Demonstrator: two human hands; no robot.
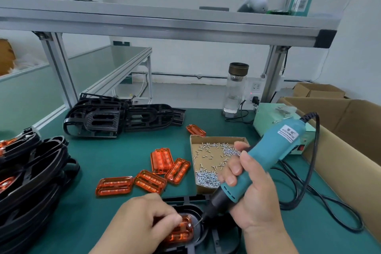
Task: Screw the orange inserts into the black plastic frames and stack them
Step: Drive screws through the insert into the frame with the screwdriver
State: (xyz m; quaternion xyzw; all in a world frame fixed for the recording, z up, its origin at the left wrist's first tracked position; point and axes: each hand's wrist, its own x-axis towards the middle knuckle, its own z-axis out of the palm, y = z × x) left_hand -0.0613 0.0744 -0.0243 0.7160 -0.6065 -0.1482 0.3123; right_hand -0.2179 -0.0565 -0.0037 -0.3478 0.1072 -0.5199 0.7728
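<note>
Here, in the head view, the screw box (218, 137) serves as the landmark. Just below it lies a black frame (186, 202) with an orange insert (181, 231) seated in its well. The left hand (142, 220) has its fingers curled, the tips pinching the insert's near end to steady it. The right hand (253, 196), below and right of the box, is wrapped round a teal electric screwdriver (274, 150), whose bit is angled down onto a screw at the insert's corner. Loose inserts (150, 180) lie left of the box, and stacked frames (31, 181) far left of it. The insert looks thin, light and glossy, so probably slippery and liable to crack under hard driving; pressing on its edges seems best. The frame looks stiff and ribbed, easiest taken by its outer rim.
</note>
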